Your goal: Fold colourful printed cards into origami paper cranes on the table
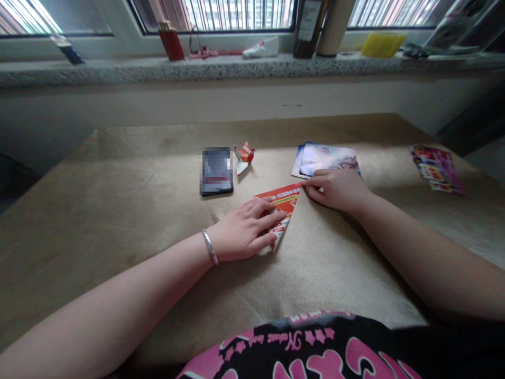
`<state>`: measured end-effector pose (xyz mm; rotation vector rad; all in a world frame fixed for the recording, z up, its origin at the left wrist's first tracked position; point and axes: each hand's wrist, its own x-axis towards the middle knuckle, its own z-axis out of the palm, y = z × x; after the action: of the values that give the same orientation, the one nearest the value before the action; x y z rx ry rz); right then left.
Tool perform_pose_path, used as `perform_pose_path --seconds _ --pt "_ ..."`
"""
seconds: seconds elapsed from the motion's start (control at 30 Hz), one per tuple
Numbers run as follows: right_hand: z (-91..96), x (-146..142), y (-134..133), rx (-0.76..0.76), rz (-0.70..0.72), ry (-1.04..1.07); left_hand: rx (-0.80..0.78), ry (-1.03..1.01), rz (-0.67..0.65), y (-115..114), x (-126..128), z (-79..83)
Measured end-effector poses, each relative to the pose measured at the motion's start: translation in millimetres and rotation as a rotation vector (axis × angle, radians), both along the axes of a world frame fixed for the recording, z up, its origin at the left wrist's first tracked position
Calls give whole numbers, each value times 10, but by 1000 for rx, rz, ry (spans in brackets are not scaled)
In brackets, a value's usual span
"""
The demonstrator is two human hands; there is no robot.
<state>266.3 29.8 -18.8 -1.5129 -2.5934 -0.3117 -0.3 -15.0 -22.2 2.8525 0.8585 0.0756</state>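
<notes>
A red and white printed sheet of paper, folded into a triangle (292, 196), lies on the table. My left hand (252, 223) rests flat on it, fingers spread, covering its left part. At the triangle's upper right corner, my right hand (335, 188) has its thumb and index finger closed on the tip. That hand's other fingers are curled and partly hidden. Just beyond the triangle stands a small red and white folded paper crane (245, 153). Behind my right hand is a short stack of pale printed sheets (327, 157), partly covered by it.
A dark flat rectangular thing (216, 171), its face blurred, lies left of the crane. Colourful printed strips (437, 169) lie at the table's right. On the stone windowsill (130, 71) stand a red container (171, 42), a dark bottle (310, 29) and a yellow block (382, 45).
</notes>
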Motion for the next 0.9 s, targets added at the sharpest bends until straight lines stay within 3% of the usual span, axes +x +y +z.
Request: perform_pose_path --seconds 0.23,0.33,0.53,0.9 --pt "30 -18 -78 -137 376 162 -9 12 7 -12 -2 2" --pt "38 -69 -114 -194 473 228 -7 -12 8 -6 -8 -9" --pt "55 -152 -160 -305 562 306 -14 -21 4 -1 0 -1" --pt "44 -202 -175 -363 650 322 6 -26 6 -1 -4 -39"
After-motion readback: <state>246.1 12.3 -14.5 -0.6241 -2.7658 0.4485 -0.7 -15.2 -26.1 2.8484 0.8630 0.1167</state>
